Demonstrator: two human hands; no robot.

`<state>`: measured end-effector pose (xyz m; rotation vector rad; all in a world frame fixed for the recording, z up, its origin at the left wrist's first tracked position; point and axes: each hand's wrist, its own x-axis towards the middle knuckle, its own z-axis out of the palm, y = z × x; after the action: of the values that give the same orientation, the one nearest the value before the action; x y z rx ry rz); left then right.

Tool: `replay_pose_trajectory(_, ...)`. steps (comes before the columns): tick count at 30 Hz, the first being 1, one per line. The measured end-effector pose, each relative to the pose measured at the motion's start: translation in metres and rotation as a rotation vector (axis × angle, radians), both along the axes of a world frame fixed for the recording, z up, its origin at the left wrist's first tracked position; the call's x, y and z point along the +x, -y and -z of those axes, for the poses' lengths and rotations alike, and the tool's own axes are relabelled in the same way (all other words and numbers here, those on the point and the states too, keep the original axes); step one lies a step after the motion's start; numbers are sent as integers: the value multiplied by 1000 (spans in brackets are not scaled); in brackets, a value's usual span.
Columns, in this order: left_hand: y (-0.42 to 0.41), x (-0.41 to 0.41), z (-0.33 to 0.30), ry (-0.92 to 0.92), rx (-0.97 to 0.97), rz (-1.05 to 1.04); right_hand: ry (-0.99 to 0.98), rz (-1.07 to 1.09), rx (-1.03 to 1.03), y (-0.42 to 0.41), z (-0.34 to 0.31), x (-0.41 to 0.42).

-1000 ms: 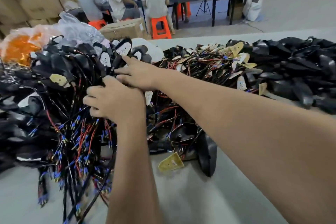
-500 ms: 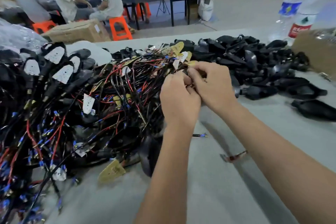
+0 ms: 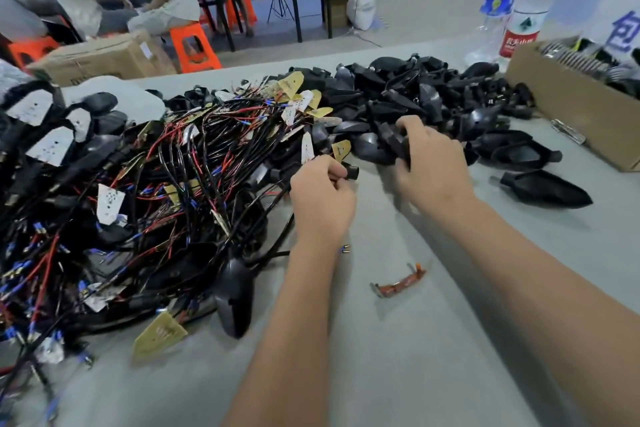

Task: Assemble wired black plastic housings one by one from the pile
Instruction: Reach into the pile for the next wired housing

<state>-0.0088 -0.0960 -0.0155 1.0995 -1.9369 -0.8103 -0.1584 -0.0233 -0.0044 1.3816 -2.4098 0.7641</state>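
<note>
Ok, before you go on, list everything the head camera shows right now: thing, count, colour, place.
wired pile: one heap, black parts with red and black wires, table left
loose housings: many, black, table centre-right
lone housing: one, black, apart on the right
circuit board: one lying loose, yellowish, near edge of the wired pile
small orange part: one, orange-red, bare table between the forearms
cardboard box: one, brown, far right, holds dark parts
water bottles: two, clear, blue and red labels, behind the box
table: one, grey
stools: orange, background, people seated there
left hand: pinching a small black piece beside the wired pile
right hand: gripping a black housing
</note>
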Motion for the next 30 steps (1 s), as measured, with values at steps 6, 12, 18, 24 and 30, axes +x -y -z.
replay_pose_trajectory(6,-1,1,-2,-310,285,98,251,-115,-324,-16,-11,3)
replay_pose_trajectory(12,2,7,-15,-487,534,353,518,-333,-134,-15,-6,26)
replay_pose_trajectory(18,18,24,-22,-390,220,174,896,-454,-235,-7,-8,47)
replay_pose_trajectory(24,46,53,-25,-354,-124,-293,458,-570,127,7,-10,70)
replay_pose_trajectory(30,50,66,-23,-434,-82,-385,179,-749,559,13,-17,96)
